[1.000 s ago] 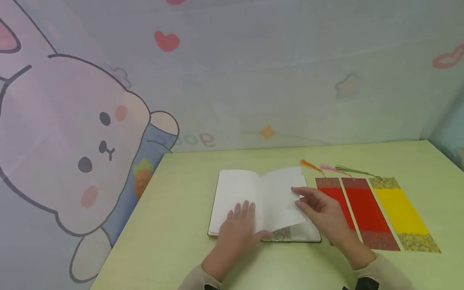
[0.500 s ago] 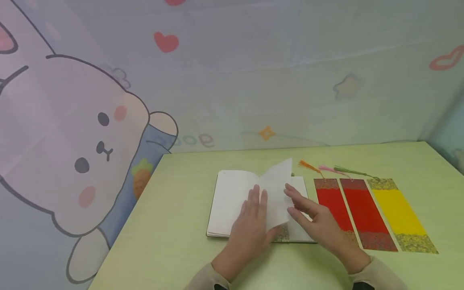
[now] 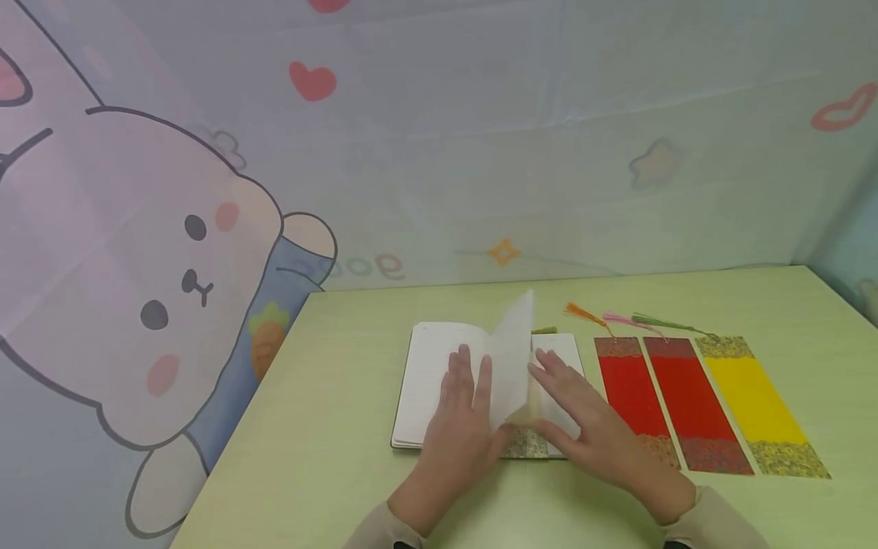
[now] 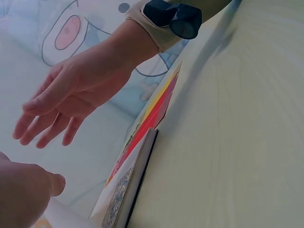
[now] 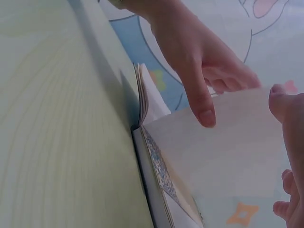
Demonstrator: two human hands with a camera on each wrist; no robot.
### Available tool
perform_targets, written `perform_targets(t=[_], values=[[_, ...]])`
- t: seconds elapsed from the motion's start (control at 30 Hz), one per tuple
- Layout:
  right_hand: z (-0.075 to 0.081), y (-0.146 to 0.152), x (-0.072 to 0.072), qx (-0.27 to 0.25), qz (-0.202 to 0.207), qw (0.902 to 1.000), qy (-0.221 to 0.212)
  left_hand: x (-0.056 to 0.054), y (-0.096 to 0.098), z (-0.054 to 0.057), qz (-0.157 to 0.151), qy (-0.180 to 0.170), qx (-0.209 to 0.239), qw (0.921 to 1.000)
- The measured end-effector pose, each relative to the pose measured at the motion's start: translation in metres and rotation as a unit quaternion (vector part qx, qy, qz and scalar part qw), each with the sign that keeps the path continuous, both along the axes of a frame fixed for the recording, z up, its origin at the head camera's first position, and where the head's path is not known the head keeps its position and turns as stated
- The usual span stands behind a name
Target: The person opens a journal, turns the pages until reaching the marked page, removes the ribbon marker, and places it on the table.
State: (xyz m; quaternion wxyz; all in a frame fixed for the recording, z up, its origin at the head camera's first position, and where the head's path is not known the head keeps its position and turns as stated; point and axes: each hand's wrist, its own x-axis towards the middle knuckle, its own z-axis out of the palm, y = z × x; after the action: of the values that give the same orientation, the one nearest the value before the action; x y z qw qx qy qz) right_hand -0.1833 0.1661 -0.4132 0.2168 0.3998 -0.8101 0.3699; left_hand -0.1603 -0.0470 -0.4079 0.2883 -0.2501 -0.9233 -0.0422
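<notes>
An open notebook (image 3: 434, 362) lies on the table with one page (image 3: 513, 354) standing nearly upright from its middle. Over the left side is my left hand (image 3: 456, 423), fingers extended and thumb spread by the page's lower edge. My right hand (image 3: 590, 419) is just right of that page, its fingers extended and apart. I cannot tell whether either hand touches the page. Under the page, on the right side, lies a bookmark with a patterned end (image 3: 527, 444) and a green tassel (image 3: 544, 330); its middle is mostly hidden. The right wrist view shows the raised page (image 5: 223, 147) beside the left thumb (image 5: 205, 114).
Right of the notebook lie a red bookmark (image 3: 631, 377), a darker red one (image 3: 698, 404) and a yellow one (image 3: 757, 396). Orange, pink and green tassels extend behind them. A printed cloth (image 3: 425, 152) hangs behind the table (image 3: 329, 404).
The raised page has swung left and become more upright, uncovering more of the bookmark and its tassel. My right hand has moved left with it; my left hand has shifted slightly right.
</notes>
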Motion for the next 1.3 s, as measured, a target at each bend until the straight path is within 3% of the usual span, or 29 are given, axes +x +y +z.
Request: perform_targets(t=[0.23, 0.37, 0.43, 0.6, 0.67, 0.77, 0.9, 1.03, 1.17, 1.3], values=[[-0.002, 0.008, 0.0, 0.011, -0.029, 0.9995, 0.01, 0.002, -0.01, -0.001, 0.015, 0.001, 0.044, 0.9989], [-0.005, 0.015, 0.0, 0.03, -0.055, 0.9981, 0.002, 0.001, -0.015, -0.004, 0.021, 0.03, 0.083, 0.9959], [-0.007, 0.018, 0.0, 0.049, -0.065, 0.9965, -0.02, 0.001, -0.017, -0.003, 0.048, 0.033, 0.086, 0.9946], [-0.013, 0.024, 0.0, 0.084, -0.081, 0.9907, -0.07, 0.002, -0.024, -0.003, 0.112, 0.055, 0.015, 0.9921], [-0.015, 0.025, 0.0, 0.092, -0.084, 0.9887, -0.083, 0.003, -0.028, -0.004, 0.122, 0.076, -0.022, 0.9893], [-0.015, 0.026, -0.001, 0.097, -0.087, 0.9872, -0.091, 0.003, -0.032, -0.007, 0.128, 0.082, -0.043, 0.9874], [-0.015, 0.026, -0.001, 0.097, -0.091, 0.9864, -0.097, 0.004, -0.035, -0.009, 0.14, 0.036, -0.057, 0.9879], [-0.014, 0.027, -0.002, 0.101, -0.093, 0.9853, -0.101, 0.004, -0.038, -0.011, 0.145, -0.045, -0.061, 0.9864], [-0.014, 0.028, -0.003, 0.099, -0.102, 0.9844, -0.103, 0.003, -0.041, -0.015, 0.141, -0.13, -0.055, 0.9799], [-0.015, 0.028, -0.003, 0.084, -0.116, 0.984, -0.106, 0.002, -0.045, -0.018, 0.132, -0.181, -0.049, 0.9733]])
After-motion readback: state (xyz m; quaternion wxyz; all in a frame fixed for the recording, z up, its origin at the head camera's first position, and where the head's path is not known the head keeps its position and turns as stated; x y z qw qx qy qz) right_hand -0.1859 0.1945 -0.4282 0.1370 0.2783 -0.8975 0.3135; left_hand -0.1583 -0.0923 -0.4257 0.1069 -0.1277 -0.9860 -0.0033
